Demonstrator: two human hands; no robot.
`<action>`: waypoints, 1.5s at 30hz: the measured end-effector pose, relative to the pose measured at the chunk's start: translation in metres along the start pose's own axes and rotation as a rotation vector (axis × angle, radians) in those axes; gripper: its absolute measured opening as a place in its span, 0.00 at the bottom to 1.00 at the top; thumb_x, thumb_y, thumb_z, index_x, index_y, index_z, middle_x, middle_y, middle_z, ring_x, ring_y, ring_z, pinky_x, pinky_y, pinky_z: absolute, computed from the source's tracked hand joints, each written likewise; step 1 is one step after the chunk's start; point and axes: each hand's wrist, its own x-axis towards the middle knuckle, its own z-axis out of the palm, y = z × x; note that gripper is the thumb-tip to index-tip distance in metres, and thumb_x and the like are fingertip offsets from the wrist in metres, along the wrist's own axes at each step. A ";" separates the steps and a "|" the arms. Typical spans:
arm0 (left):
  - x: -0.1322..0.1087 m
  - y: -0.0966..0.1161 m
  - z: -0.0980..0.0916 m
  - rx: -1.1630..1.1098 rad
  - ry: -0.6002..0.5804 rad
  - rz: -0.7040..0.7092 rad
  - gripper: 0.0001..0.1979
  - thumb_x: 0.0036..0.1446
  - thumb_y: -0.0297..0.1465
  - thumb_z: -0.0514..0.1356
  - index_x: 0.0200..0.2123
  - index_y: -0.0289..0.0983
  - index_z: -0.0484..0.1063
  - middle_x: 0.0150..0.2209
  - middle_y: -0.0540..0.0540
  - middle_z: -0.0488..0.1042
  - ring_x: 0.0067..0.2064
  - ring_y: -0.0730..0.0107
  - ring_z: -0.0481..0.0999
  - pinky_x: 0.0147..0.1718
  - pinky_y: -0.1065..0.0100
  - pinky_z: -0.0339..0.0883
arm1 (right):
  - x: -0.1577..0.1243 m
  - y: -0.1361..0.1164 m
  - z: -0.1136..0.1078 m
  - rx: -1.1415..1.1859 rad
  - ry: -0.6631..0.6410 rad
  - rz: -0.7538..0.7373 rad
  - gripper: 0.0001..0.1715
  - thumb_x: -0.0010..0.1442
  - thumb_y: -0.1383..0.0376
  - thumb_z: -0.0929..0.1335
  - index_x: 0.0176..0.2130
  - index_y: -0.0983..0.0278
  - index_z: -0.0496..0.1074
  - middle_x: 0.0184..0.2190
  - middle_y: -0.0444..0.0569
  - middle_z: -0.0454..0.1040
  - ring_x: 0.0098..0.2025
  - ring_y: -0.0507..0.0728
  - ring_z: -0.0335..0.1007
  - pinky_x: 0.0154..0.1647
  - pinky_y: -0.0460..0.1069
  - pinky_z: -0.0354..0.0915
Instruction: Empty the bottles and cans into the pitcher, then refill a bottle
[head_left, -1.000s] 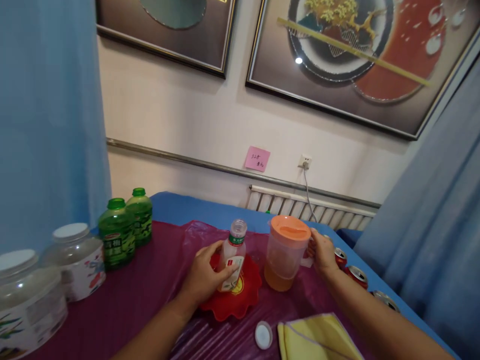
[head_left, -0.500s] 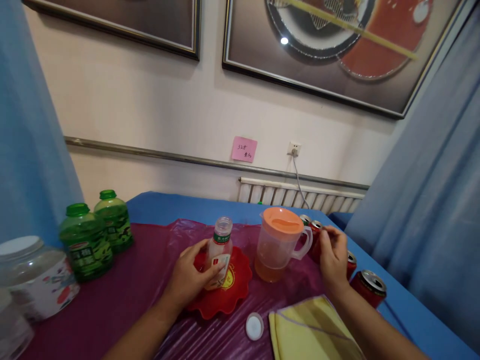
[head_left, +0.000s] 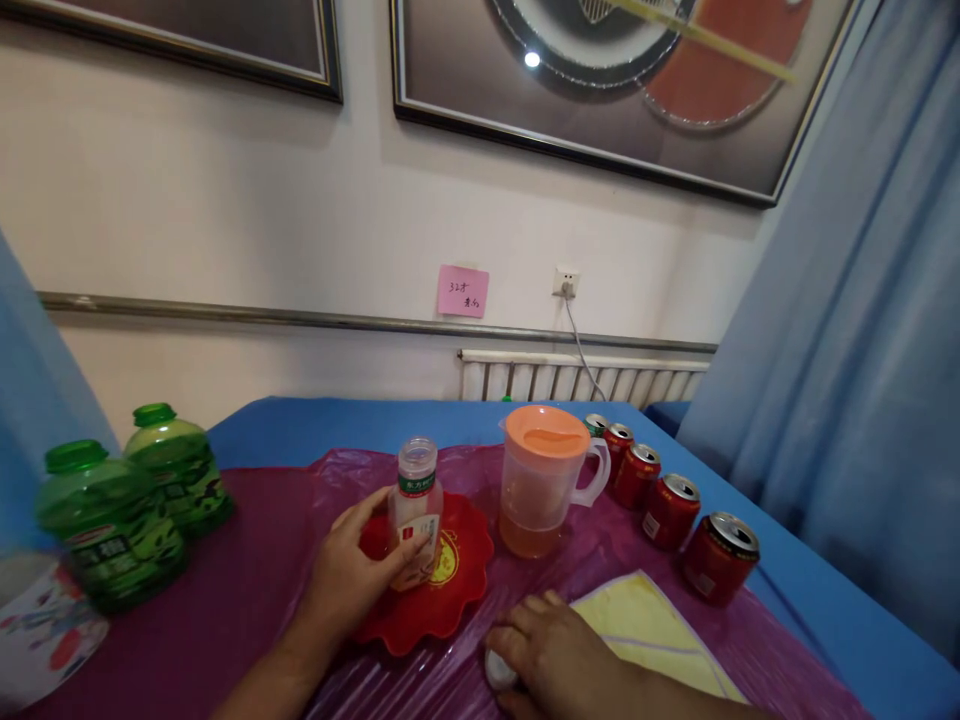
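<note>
My left hand [head_left: 352, 560] is wrapped around a clear plastic bottle [head_left: 417, 500] with a green and white label. The bottle is uncapped and upright over a red scalloped plate [head_left: 469, 560] with a yellow emblem. Down on the purple sheet, my right hand [head_left: 555, 645] has its fingers curled over a white bottle cap [head_left: 499, 668], partly hiding it. Just behind that hand stands a plastic pitcher [head_left: 534, 500] with an orange lid, holding some amber liquid. A folded yellow cloth [head_left: 637, 620] lies beside my right hand, partly under the forearm.
Several red drink cans [head_left: 671, 510] line the right side of the table. At the left stand two green bottles [head_left: 112, 530] and a clear jar [head_left: 52, 630]. A purple plastic sheet [head_left: 262, 520] covers much of the blue table [head_left: 300, 425]. A radiator [head_left: 540, 380] is behind.
My right hand has moved from beside the cans down and left onto the white cap. My left hand still holds the bottle over the plate. The view has shifted right.
</note>
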 end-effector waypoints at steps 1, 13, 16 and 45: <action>0.000 -0.001 0.000 -0.001 -0.005 -0.001 0.33 0.45 0.51 0.66 0.50 0.38 0.74 0.47 0.40 0.81 0.47 0.48 0.81 0.50 0.49 0.74 | 0.000 -0.001 0.000 -0.028 0.009 -0.002 0.25 0.54 0.54 0.74 0.49 0.59 0.73 0.43 0.51 0.78 0.44 0.63 0.72 0.48 0.56 0.67; -0.009 0.009 -0.008 -0.057 0.022 0.017 0.30 0.44 0.48 0.68 0.49 0.39 0.76 0.47 0.40 0.82 0.47 0.50 0.81 0.50 0.50 0.74 | 0.101 -0.053 -0.149 1.014 1.026 -0.110 0.16 0.69 0.56 0.65 0.54 0.56 0.68 0.42 0.46 0.73 0.43 0.55 0.70 0.48 0.51 0.66; -0.011 0.009 -0.010 -0.051 0.031 0.019 0.28 0.45 0.46 0.68 0.48 0.40 0.77 0.47 0.40 0.81 0.48 0.49 0.81 0.50 0.49 0.74 | 0.131 -0.049 -0.144 1.313 1.136 -0.022 0.19 0.61 0.52 0.72 0.46 0.59 0.66 0.38 0.44 0.73 0.40 0.54 0.71 0.45 0.50 0.66; -0.027 -0.009 -0.001 -0.076 -0.028 0.087 0.31 0.45 0.43 0.71 0.55 0.47 0.72 0.51 0.44 0.78 0.53 0.51 0.76 0.54 0.52 0.71 | 0.131 -0.030 -0.093 1.266 0.837 -0.187 0.14 0.63 0.57 0.72 0.46 0.60 0.78 0.47 0.52 0.80 0.50 0.60 0.74 0.53 0.54 0.67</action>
